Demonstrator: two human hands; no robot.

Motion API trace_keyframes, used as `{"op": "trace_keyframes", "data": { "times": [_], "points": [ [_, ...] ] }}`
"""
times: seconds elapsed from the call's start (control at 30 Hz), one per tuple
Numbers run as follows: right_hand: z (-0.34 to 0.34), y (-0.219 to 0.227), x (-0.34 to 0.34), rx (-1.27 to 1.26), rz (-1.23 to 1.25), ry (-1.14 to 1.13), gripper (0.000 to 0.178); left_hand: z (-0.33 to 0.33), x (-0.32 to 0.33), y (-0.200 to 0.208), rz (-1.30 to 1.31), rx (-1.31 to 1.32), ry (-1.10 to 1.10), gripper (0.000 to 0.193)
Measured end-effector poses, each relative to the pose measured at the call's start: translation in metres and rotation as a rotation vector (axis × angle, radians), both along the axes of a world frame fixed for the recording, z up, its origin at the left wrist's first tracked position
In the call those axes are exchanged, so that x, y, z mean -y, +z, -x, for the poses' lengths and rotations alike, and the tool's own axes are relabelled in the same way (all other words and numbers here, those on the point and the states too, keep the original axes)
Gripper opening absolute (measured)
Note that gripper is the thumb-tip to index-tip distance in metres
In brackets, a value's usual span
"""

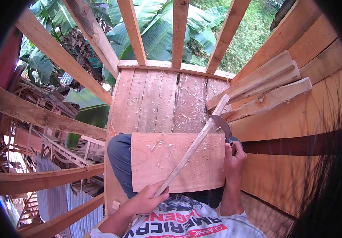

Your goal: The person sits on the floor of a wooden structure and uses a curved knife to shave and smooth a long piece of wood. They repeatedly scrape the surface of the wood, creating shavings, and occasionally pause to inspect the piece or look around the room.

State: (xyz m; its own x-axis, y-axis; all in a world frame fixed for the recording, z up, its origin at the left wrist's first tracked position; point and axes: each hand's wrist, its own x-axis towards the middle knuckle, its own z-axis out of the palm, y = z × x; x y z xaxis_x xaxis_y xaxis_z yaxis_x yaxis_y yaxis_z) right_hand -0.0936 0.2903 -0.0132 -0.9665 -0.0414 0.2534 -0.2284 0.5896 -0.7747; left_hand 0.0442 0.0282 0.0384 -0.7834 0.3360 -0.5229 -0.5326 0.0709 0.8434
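Observation:
My left hand [146, 199] is closed around the near end of a long, rough-cut wooden stick [186, 155]. The stick slants up and to the right across a flat wooden board [155, 158] lying on my lap. In my right hand [234, 156], at the board's right edge, is the handle of a knife with a broad, curved blade [222, 124]. Its blade lies against or very close to the upper part of the stick; contact is hard to tell. Pale shavings dot the board.
Several rough wooden pieces [266, 97] lean against the plank wall [282, 123] on the right. Ahead, shavings are scattered over the plank floor [151, 103]. Upright slats [179, 31] fence the far side, with banana leaves [151, 39] beyond. Rails [48, 115] run along the left, above corrugated sheets [66, 206].

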Motion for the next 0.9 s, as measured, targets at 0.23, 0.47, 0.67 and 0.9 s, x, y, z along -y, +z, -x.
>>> {"op": "trace_keyframes", "data": {
  "times": [0.23,0.47,0.67,0.9],
  "points": [
    [-0.011,0.005,0.0,-0.051,-0.031,0.144,0.03,-0.005,-0.002,-0.003,-0.008,0.08,-0.014,0.013],
    [-0.036,0.021,0.002,-0.043,-0.151,0.334,0.026,-0.001,-0.008,0.004,0.056,-0.06,-0.024,0.014],
    [-0.044,0.015,0.015,0.022,-0.088,0.267,0.027,0.016,-0.009,0.022,0.267,-0.023,-0.016,0.018],
    [-0.022,0.006,0.003,0.012,-0.018,0.062,0.018,-0.004,-0.002,0.01,0.178,0.037,-0.006,0.016]
  ]
}}
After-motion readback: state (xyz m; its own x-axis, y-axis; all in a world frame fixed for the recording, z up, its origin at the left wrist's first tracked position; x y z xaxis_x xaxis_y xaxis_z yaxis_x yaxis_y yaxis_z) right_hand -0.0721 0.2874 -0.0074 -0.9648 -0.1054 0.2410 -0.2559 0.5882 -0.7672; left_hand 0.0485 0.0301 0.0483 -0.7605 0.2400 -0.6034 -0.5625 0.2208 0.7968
